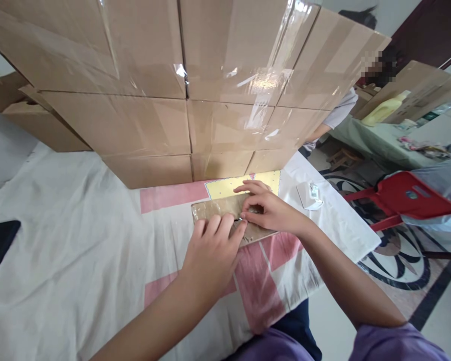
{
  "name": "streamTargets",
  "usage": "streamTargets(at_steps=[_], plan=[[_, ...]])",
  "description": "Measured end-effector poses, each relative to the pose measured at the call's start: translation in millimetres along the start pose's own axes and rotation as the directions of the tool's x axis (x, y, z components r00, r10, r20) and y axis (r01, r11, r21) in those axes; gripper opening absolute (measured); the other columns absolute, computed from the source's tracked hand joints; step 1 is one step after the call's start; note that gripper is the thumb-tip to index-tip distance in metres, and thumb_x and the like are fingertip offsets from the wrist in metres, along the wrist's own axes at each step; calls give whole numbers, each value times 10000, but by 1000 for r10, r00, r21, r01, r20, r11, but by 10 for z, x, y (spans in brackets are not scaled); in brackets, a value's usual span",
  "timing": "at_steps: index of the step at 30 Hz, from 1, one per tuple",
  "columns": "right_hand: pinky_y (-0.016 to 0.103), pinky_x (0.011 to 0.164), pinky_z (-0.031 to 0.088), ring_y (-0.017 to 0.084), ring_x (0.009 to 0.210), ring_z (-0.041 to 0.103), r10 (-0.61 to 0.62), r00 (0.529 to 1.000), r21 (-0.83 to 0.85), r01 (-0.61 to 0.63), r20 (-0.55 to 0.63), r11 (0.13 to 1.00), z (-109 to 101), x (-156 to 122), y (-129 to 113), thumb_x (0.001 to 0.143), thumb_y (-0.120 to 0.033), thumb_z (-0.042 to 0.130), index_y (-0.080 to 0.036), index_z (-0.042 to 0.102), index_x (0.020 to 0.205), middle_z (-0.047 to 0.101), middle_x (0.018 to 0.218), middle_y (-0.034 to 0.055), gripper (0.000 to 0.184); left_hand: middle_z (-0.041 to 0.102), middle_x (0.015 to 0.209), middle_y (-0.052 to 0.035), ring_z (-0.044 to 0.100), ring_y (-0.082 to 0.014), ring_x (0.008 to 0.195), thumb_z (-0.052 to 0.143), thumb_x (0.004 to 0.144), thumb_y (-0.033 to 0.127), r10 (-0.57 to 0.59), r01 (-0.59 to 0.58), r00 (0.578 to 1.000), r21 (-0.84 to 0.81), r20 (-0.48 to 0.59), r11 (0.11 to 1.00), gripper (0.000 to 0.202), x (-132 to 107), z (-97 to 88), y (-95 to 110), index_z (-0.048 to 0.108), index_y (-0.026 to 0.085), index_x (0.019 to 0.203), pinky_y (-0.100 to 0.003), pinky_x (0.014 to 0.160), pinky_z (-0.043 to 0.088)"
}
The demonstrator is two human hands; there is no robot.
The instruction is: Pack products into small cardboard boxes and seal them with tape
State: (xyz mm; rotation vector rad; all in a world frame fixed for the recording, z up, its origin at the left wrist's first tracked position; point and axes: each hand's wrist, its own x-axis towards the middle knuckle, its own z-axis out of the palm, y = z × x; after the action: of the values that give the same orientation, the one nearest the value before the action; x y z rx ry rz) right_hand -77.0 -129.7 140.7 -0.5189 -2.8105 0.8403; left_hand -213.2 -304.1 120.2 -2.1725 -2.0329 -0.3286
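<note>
A flat brown piece of cardboard (210, 207) with shiny tape on it lies on the cloth, right in front of me. My left hand (214, 245) rests on its near edge, fingers bent and slightly apart, the thumb reaching toward my right fingertips. Thumb and index finger of my right hand (265, 208) are pinched together just above the cardboard, the other fingers raised. At that pinch shows a small thin dark, shiny thing (239, 219), too small to name. My fingers cover part of the cardboard's middle.
A tall wall of taped cardboard boxes (225, 125) stands close behind my hands. The table has a white and pink cloth (78, 240). To the right sit a small white object (308, 195), a red plastic stool (413, 195) and a yellow bottle (385, 109). People are partly visible there.
</note>
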Motion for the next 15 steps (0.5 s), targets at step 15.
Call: streamTargets(at_steps=[15], plan=[[511, 1013, 391, 304, 1258, 468, 39, 999, -94, -40, -15, 995, 23, 23, -76, 840, -301, 715, -204, 466, 727, 569, 1297, 109, 290, 627, 964, -66, 532, -251, 877, 546, 950, 222, -99, 99, 995, -32, 10, 995, 337, -13, 51, 179, 644, 224, 1272, -398, 718, 364]])
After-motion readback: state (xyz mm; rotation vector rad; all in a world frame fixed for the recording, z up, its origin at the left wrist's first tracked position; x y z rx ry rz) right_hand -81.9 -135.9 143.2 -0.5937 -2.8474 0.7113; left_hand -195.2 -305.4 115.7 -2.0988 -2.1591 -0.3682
